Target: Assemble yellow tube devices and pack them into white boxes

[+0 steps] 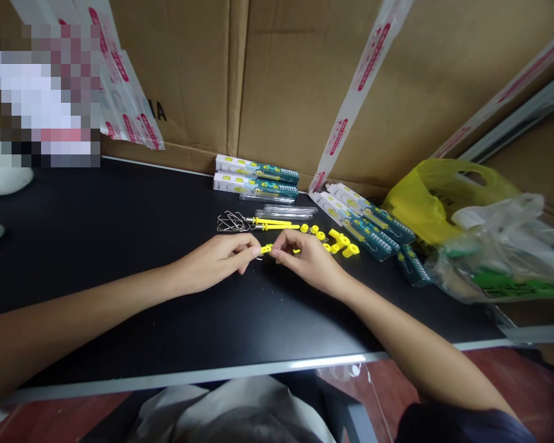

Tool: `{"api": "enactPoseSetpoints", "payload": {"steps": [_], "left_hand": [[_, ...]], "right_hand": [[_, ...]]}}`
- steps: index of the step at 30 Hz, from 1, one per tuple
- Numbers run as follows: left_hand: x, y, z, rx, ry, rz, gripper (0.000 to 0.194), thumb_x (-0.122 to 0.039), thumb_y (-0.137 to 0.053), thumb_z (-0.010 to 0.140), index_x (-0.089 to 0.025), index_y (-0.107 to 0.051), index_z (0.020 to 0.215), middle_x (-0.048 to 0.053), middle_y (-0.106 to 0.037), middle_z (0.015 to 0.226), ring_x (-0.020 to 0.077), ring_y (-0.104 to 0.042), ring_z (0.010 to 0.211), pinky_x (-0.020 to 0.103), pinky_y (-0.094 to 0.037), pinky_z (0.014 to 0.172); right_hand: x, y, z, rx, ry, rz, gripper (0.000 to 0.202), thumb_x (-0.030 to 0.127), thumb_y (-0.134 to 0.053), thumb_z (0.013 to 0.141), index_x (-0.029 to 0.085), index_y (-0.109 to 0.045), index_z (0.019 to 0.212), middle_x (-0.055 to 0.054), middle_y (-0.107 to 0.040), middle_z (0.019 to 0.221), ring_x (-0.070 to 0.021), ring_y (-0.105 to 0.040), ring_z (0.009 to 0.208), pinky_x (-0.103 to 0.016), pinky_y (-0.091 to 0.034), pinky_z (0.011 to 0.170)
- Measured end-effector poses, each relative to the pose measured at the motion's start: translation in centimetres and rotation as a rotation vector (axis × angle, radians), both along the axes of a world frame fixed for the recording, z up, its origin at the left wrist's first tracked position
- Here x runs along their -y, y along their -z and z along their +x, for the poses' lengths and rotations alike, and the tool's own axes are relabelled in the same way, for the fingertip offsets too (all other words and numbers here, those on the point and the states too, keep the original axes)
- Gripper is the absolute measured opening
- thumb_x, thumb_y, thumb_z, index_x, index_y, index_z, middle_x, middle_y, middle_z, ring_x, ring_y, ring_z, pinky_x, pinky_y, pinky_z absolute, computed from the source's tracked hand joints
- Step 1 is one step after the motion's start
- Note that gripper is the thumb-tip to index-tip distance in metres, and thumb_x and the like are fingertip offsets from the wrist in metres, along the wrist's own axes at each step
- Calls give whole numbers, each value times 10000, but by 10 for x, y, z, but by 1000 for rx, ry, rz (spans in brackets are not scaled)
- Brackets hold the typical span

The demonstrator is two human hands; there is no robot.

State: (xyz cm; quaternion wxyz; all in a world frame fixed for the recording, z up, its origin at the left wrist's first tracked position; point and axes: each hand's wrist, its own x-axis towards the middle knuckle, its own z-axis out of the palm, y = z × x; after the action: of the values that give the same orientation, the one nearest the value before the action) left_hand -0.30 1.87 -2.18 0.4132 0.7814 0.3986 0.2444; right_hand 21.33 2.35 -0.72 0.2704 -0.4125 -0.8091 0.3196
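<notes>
A small yellow plastic piece [266, 249] is between my two hands, just above the black table. My left hand [219, 261] is closed, with thumb and fingertips pinching its left end. The fingertips of my right hand [308, 257] are pinched together at its other end; any smaller part in them is hidden. Just beyond my hands lie yellow rods with metal ends [277, 225] and a cluster of wire hooks [231, 221]. Several yellow caps [321, 235] and thicker yellow pieces [349, 250] lie beyond and beside my right hand.
Clear plastic tubes [289, 211] lie before two printed boxes [256, 183] at the back. More printed boxes [364, 221] lie at the right, beside a yellow bag [425, 197] and a clear bag [503, 258]. A cardboard wall [286, 92] bounds the black table [120, 246].
</notes>
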Motion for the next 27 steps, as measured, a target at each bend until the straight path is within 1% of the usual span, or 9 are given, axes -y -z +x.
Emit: {"api": "enactPoseSetpoints", "payload": {"steps": [3,5,9,13,16,19,23,25,27], "left_hand": [[3,-1,0,3,1,-39,313,-405,-372,972,-184,-584,909,-49,-510,641,88,-453,555,204,-369,538],[3,-1,1,-1,-9,-119,303,-412,-384,962,-190,-591,964,-57,-481,616,83,-438,490,196,-372,471],[2,0,1,16,-21,-226,295,-417,-414,943,-192,-603,974,-54,-491,615,88,-486,451,201,-422,434],[3,-1,0,6,-12,-195,231,-364,-446,923,-186,-592,895,-40,-561,660,88,-541,469,207,-434,474],[5,-4,0,-62,-11,-157,180,-320,-463,896,-185,-571,847,-45,-574,634,92,-541,471,212,-429,504],[4,-6,1,-148,3,-39,132,-252,-463,861,-182,-570,827,-50,-579,606,90,-511,480,207,-395,521],[0,-4,0,-184,43,128,234,-241,-444,871,-175,-655,946,-28,-617,675,108,-533,596,208,-377,584],[-1,-3,-1,-185,39,135,284,-253,-438,882,-179,-677,1017,-18,-644,734,111,-539,623,212,-379,603],[-1,-3,-1,-179,30,108,287,-259,-444,882,-179,-686,1015,-20,-641,726,111,-537,617,212,-383,609]], "right_hand": [[-1,-2,1,3,-11,19,111,215,-614,870,168,-598,770,11,-628,697,-110,-565,634,-225,-433,610],[-1,-3,1,19,-12,46,100,204,-627,861,168,-607,770,10,-632,707,-109,-560,637,-223,-428,611],[-1,-4,1,60,-1,113,105,195,-645,849,168,-602,757,16,-619,707,-104,-545,633,-215,-413,604],[0,0,2,94,-26,164,128,194,-651,848,167,-585,742,20,-607,698,-98,-538,622,-207,-402,598],[0,3,2,111,-46,205,122,196,-653,847,168,-586,749,17,-606,700,-100,-535,612,-209,-395,592],[0,5,2,123,-59,222,114,184,-640,849,171,-584,750,10,-612,708,-104,-539,613,-212,-392,592],[0,5,2,154,-65,248,125,165,-637,844,175,-570,739,10,-605,707,-109,-534,622,-217,-382,598],[0,5,2,166,-58,257,128,173,-639,845,177,-567,739,10,-603,704,-113,-535,626,-221,-379,599],[0,4,2,167,-53,263,124,175,-640,844,178,-569,743,10,-601,703,-114,-537,625,-222,-381,599]]}}
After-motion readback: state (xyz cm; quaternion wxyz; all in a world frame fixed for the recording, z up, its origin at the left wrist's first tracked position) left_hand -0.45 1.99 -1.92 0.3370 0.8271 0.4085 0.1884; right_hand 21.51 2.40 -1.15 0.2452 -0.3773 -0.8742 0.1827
